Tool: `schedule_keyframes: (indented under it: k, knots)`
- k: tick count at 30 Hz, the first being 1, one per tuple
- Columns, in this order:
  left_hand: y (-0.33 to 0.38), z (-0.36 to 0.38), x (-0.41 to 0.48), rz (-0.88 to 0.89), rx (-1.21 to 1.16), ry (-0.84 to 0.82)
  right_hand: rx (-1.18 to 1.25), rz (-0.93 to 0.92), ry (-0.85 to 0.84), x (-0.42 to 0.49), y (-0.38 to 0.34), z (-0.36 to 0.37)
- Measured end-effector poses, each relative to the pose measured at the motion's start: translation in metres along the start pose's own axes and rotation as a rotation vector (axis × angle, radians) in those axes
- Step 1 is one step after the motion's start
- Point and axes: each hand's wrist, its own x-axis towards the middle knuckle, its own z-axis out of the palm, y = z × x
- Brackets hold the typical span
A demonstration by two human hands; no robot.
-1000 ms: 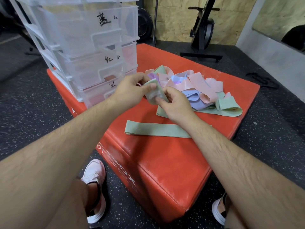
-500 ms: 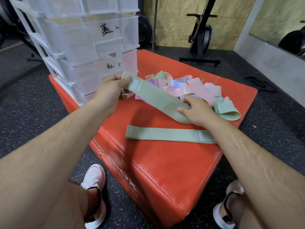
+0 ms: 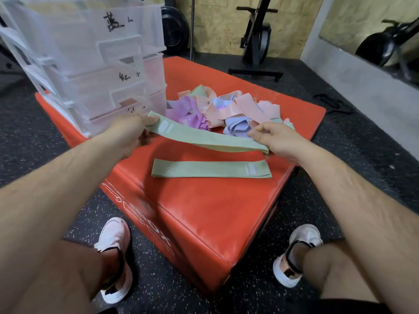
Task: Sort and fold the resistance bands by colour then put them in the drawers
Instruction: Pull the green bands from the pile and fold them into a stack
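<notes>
**Fingers (image 3: 150, 120) clamped on both ends of a green band (image 3: 204, 138)**

Fingers and thumb of the left hand (image 3: 127, 132) are curled round the band's left end, with the thumb lying on top. The right hand (image 3: 278, 139) pinches the other end, its fingers bent over the fabric. Between the 2 hands the band is drawn out flat and held just above the top of the red box (image 3: 204, 211), its left end higher than its right. A small white print shows near the left end.

Just nearer the person, a 2nd green band (image 3: 210, 169) lies flat on the box top, apart from both hands, with faint print at each end. Behind the held band sits a tangled pile of bands (image 3: 226, 109) in purple, pink and pale blue, with bits of green showing at its edges.

On the box's far left corner stands a clear plastic set of drawers (image 3: 90, 64), 3 of its fronts marked in black handwriting. The left hand is just in front of the lowest one.

Around the box is speckled black flooring. The person's 2 white shoes (image 3: 113, 257) stand either side of its near corner. A black exercise machine (image 3: 257, 41) stands against the plywood wall beyond.
</notes>
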Motion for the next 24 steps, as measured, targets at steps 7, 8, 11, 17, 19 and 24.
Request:
schedule_keyframes:
  k: [7, 8, 11, 17, 19, 24]
  knots:
    - [-0.015, -0.001, -0.012, -0.070, 0.089, 0.024, 0.182, 0.124, -0.231, -0.019, -0.002, -0.019]
    - [-0.017, -0.002, -0.012, -0.079, 0.107, 0.048, 0.167, 0.139, -0.226, -0.021, -0.001, -0.022]
    - [-0.024, -0.005, -0.015, -0.113, 0.210, 0.060, 0.004, 0.157, -0.108, -0.022, 0.007, -0.026]
    - [-0.044, -0.003, -0.021, -0.088, 0.465, 0.000, -0.450, 0.181, -0.010, -0.019, 0.031, -0.012]
    - [-0.051, -0.001, -0.024, -0.061, 0.522, -0.008, -0.502, 0.179, 0.005, -0.018, 0.034, -0.009]
    - [-0.061, -0.001, -0.024, -0.001, 0.522, 0.036, -0.487, 0.182, 0.021, -0.019, 0.035, -0.002]
